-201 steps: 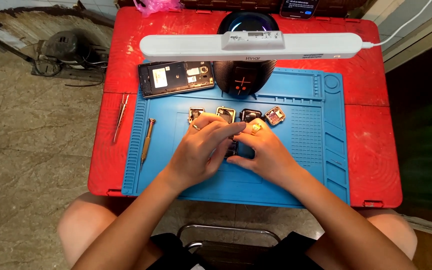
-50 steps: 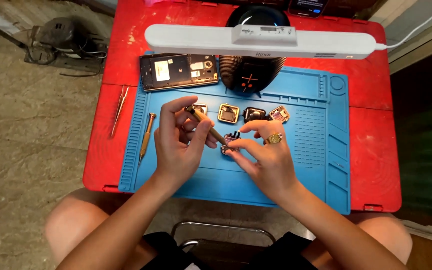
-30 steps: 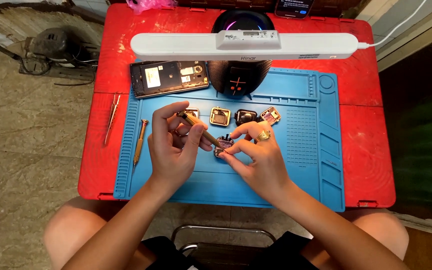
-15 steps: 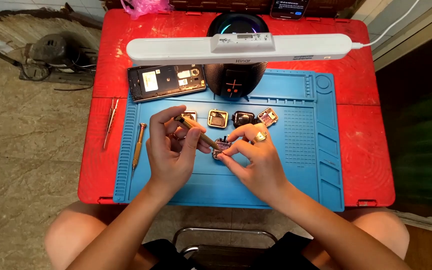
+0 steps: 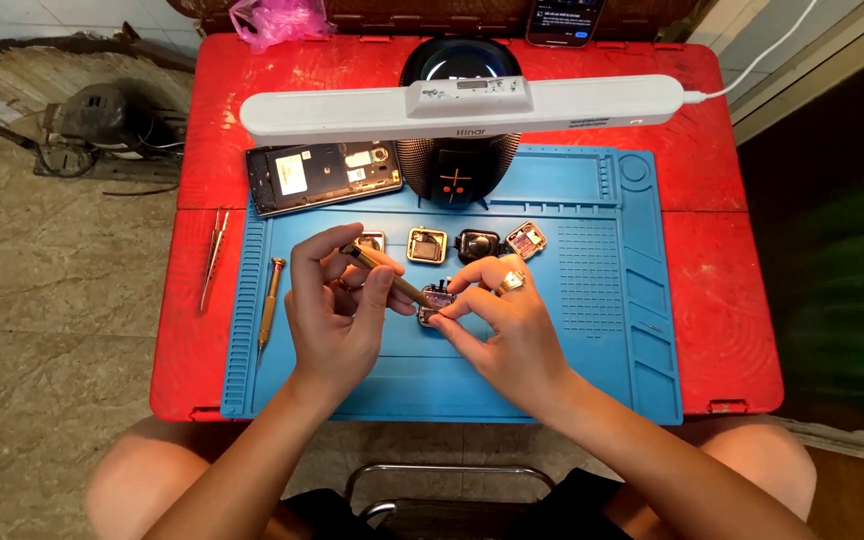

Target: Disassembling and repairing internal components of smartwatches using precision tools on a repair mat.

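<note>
Left hand (image 5: 337, 320) still angles screwdriver (image 5: 392, 278) into watch case (image 5: 435, 303) (unchanged).

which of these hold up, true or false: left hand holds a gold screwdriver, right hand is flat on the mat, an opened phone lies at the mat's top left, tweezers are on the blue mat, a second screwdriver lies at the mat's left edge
1. The left hand holds a gold screwdriver. True.
2. The right hand lies flat on the mat. False: its fingers pinch a small watch body.
3. An opened phone lies at the top left of the blue mat. True.
4. The tweezers lie on the blue mat. False: they lie on the red table, left of the mat.
5. A second screwdriver lies along the mat's left edge. True.
</note>
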